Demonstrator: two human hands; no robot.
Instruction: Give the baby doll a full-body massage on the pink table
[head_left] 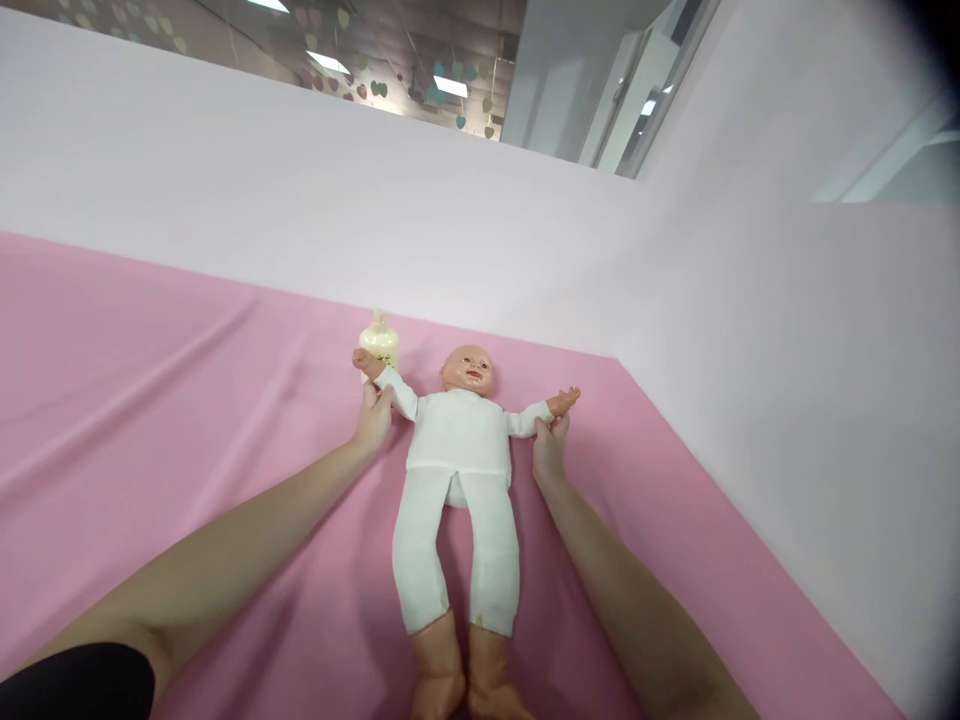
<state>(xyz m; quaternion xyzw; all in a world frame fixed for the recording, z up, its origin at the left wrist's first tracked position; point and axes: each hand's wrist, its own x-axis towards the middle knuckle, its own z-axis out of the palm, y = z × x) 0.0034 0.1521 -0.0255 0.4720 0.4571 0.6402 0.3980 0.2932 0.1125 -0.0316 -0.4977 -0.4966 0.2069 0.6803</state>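
A doll (457,440) lies face up on a pink sheet (150,400). Left hand (373,418) and right hand (550,447) each grip one doll arm; a cream bottle (379,340) stands beside the doll's head.

- A pink sheet (150,380) covers the whole surface, with some long soft folds on the left part.
- Its far edge and its right edge meet pale walls, which make a corner at the far right.
- A baby doll (459,470) in white clothes lies on its back in the middle of the sheet, head toward the far edge, arms spread, bare feet at the near edge.
- A pale yellow bottle (379,340) stands just beside the doll's raised hand, near the far edge.
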